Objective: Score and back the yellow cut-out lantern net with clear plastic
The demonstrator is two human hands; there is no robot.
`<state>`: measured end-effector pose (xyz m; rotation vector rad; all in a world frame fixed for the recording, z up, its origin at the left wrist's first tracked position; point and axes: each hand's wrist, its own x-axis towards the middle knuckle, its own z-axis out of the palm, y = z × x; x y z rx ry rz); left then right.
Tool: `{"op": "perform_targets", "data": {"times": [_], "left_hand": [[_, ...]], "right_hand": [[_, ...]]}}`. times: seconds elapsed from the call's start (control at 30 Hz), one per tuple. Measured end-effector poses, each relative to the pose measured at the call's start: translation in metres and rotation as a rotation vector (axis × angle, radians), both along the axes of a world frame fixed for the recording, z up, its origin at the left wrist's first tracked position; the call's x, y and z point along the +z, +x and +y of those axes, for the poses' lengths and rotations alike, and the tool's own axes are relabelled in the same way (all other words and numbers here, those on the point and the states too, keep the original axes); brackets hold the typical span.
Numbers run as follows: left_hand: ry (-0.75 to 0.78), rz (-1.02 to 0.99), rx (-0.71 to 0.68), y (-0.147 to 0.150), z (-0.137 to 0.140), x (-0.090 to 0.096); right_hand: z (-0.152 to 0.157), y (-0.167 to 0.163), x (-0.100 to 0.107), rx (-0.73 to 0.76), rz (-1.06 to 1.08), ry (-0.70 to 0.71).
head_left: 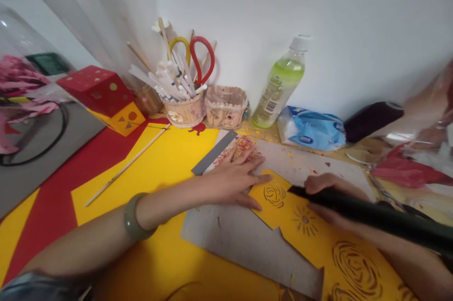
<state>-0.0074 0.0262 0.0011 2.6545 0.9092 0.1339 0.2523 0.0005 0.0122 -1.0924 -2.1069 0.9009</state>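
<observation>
The left hand (233,180) spreads open, palm down over red-and-yellow shavings (245,144), index fingertip pinning the near corner of the patterned yellow sheet (316,244) on the grey board (240,235)! That sheet looks light, bendy, likely to tear between its slits, so uncut margins should make the safest hold; and across it, the right hand (329,182) grips a long dark tool (371,211), tip at the sheet

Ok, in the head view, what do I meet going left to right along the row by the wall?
Red-and-yellow box → decorated holder full of pens → second decorated holder → bottle of green drink → blue-and-white soft pack → dark purple object, too blurred to name.
</observation>
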Motion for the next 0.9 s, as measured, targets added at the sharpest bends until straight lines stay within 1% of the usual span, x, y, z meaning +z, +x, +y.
{"op": "perform_targets", "data": {"times": [0.07,0.1,0.17,0.27,0.4,0.53,0.77,0.83,0.9], "left_hand": [[0.013,-0.016,-0.019,0.000,0.003,0.001],[0.017,-0.029,-0.030,-0.001,0.005,0.002],[0.002,-0.061,-0.038,-0.001,0.008,0.002],[-0.049,-0.106,-0.015,-0.001,0.009,0.002],[-0.030,-0.109,0.001,-0.001,0.005,0.000],[-0.010,-0.085,0.034,-0.002,0.001,0.001],[-0.147,-0.192,0.034,0.002,-0.001,0.010],[-0.153,-0.215,0.062,0.004,-0.002,0.009],[-0.153,-0.243,0.087,0.004,-0.003,0.009]], "right_hand": [[0.002,0.005,0.014,-0.146,-0.008,-0.023],[0.002,0.006,0.020,-0.175,-0.009,-0.036],[0.000,0.004,0.031,-0.159,-0.014,-0.060],[-0.004,-0.004,0.038,-0.099,-0.054,-0.094],[-0.009,-0.016,0.038,-0.069,-0.093,-0.096],[-0.005,-0.023,0.035,-0.109,-0.079,-0.095],[0.004,-0.019,0.021,-0.177,0.010,-0.187],[0.002,-0.017,0.020,-0.183,0.054,-0.190],[-0.002,-0.016,0.023,-0.185,0.064,-0.177]]}}
